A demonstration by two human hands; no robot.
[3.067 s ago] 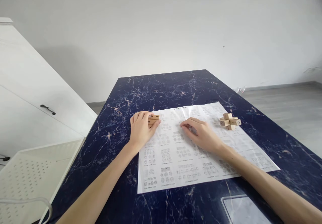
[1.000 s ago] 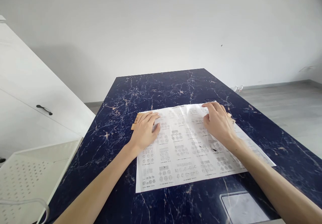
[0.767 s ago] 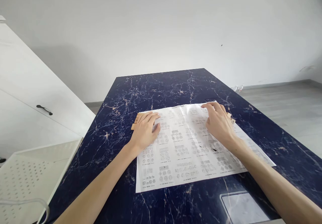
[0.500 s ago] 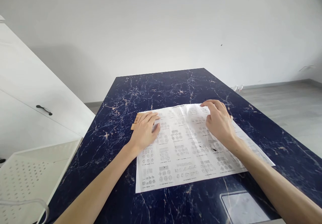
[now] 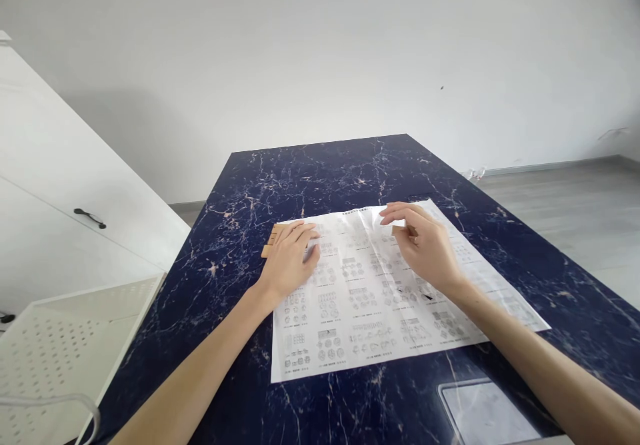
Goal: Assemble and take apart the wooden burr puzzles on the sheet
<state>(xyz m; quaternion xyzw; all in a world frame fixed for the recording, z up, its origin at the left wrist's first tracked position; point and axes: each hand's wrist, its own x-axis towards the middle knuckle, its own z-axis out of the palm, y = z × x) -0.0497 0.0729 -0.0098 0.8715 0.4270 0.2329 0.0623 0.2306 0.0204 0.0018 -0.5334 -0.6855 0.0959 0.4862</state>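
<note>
A white printed sheet (image 5: 360, 312) with rows of small line drawings and text lies on the dark blue marbled table. My left hand (image 5: 289, 255) rests flat on its upper left part, fingers stretched out. Partly under that hand, at the sheet's left edge, is a group of light wooden blocks (image 5: 270, 240); the hand covers some of it. Over the upper right part of the sheet, my right hand (image 5: 425, 245) is curled with thumb and fingers together. A small wooden block (image 5: 398, 230) shows at its thumb, mostly hidden by the hand.
At the table's near edge lies a pale, rounded-corner object (image 5: 490, 412), cut off by the frame. A white perforated panel (image 5: 55, 352) with a white cable (image 5: 75, 402) stands at the left, below a white cabinet (image 5: 65, 158). A wall is behind the table (image 5: 320, 175).
My right hand has moved left over the sheet, baring its upper right corner. The wooden bit beside that hand's right side no longer shows there; one now shows at the thumb. My left hand stays put.
</note>
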